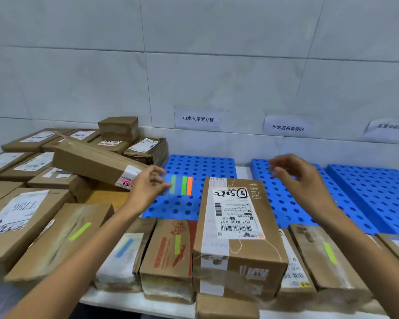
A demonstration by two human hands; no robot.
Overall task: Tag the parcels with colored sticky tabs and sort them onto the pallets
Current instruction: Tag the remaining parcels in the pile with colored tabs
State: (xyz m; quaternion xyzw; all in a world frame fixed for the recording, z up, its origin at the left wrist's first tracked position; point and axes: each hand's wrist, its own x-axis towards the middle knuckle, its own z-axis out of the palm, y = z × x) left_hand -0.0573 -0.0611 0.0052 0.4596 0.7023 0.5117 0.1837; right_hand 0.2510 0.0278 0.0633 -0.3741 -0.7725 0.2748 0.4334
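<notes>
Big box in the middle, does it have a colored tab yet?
Not yet: the big box has label and tape on top, no colored tab.

The right hand [302,180] is blurred, the rightmost wall label [392,127] unreadable.

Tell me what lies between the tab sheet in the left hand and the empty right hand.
In the head view, the far end of the big labelled parcel sits between the tab sheet and the right hand, with blue pallets behind it.
</notes>
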